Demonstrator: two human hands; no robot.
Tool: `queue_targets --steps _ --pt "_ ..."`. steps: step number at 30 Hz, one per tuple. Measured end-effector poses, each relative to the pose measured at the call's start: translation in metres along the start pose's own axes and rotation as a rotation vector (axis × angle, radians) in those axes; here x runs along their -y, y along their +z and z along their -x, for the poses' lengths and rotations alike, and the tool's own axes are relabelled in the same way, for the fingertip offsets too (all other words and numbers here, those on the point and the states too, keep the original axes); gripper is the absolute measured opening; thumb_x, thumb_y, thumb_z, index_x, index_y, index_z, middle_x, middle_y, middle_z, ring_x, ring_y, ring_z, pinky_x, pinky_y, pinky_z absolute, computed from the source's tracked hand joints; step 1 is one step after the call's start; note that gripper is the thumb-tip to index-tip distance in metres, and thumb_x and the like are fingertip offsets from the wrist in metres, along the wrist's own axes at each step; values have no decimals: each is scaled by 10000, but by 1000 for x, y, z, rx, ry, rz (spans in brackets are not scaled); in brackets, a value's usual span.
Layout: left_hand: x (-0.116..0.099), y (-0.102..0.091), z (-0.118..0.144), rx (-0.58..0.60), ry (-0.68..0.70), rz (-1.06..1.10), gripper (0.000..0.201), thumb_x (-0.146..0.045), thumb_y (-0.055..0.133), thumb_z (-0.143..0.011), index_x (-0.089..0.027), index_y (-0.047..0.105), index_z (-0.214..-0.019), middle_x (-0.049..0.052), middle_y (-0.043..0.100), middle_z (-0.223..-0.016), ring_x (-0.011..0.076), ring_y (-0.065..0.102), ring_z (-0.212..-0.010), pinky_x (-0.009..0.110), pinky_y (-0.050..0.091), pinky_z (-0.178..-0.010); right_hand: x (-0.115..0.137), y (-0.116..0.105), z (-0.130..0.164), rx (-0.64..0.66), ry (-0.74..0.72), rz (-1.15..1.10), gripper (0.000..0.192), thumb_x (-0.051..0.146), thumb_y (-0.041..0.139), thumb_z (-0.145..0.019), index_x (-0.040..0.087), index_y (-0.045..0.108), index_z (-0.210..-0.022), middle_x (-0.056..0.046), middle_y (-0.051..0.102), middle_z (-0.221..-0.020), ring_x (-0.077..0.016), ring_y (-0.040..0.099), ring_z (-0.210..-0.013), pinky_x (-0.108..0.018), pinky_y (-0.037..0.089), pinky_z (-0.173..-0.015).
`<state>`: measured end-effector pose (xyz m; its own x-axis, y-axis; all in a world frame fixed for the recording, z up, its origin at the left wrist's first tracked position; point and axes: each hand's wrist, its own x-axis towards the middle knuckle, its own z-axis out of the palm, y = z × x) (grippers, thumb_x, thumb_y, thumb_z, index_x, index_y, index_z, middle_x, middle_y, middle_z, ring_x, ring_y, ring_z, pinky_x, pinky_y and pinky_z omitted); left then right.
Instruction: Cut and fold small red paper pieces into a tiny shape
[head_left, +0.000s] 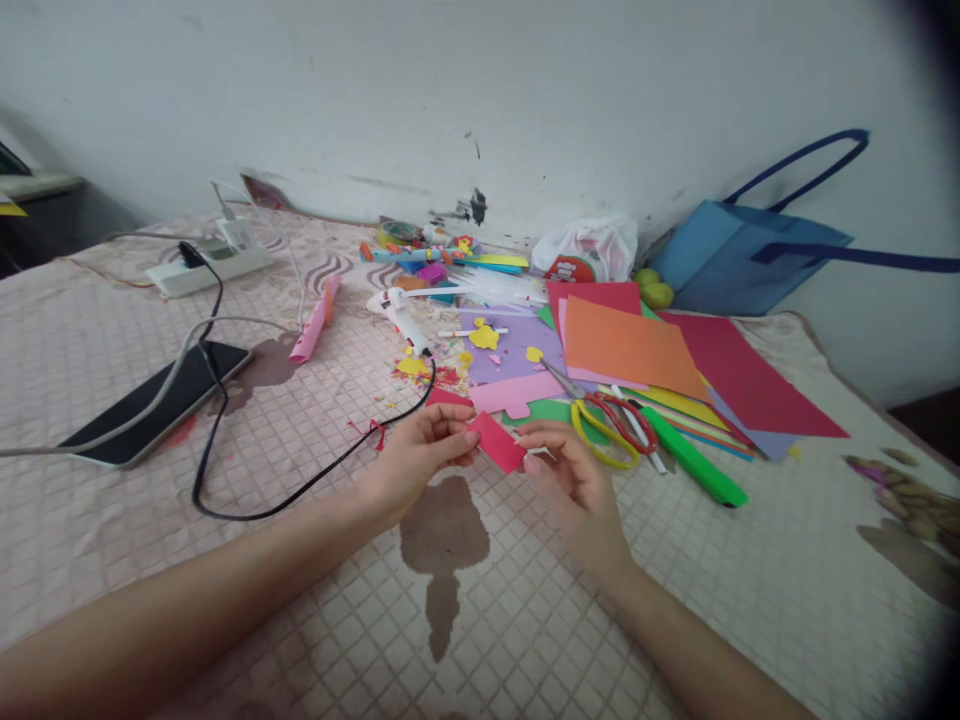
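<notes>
At the frame's centre, my left hand (420, 450) and right hand (562, 470) pinch a small red paper piece (495, 441) between nearly closed fingertips; uneven pulling could tear or crease it; the scissors (611, 425) lie just right, blades near my knuckles.

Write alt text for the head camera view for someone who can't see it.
Two bare hands hold a small red paper piece between them, left hand and right hand, above a quilted pink cloth. Just beyond lie scissors, a green marker and coloured paper sheets; a phone lies at left.
</notes>
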<state>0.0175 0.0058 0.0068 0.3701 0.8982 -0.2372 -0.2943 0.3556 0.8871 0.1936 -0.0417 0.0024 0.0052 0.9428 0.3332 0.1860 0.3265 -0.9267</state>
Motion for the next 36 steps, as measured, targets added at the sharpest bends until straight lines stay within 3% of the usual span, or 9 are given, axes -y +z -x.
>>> queue_targets --steps 9,27,31,36 --pt "0 0 0 -26 26 43 330 -207 733 -684 -128 568 -959 8 625 -761 89 572 -657 249 437 -696 -8 2 0 -10 41 -92 181 205 619 -798 257 572 -965 -47 526 -1078 -190 525 -997 -316 477 -773" --pt "3 0 1 -11 43 27 319 -197 707 -721 -120 555 -990 23 631 -799 86 571 -673 229 444 -688 -10 2 2 24 45 -38 186 247 656 -782 252 577 -950 -55 497 -1140 -205 508 -1050 -310 482 -773" --pt "4 0 0 -7 75 -32 294 -194 690 -741 -124 551 -992 20 631 -800 86 573 -684 225 449 -688 -9 3 1 6 114 -95 130 303 596 -834 243 588 -949 -44 546 -1055 -177 548 -929 -306 474 -760" --pt "4 -1 1 2 103 -68 281 -190 675 -754 -128 544 -994 19 630 -793 86 572 -683 224 450 -679 -11 2 -2 -10 288 -342 147 349 525 -879 233 615 -887 -17 596 -881 -145 557 -752 -288 461 -668"
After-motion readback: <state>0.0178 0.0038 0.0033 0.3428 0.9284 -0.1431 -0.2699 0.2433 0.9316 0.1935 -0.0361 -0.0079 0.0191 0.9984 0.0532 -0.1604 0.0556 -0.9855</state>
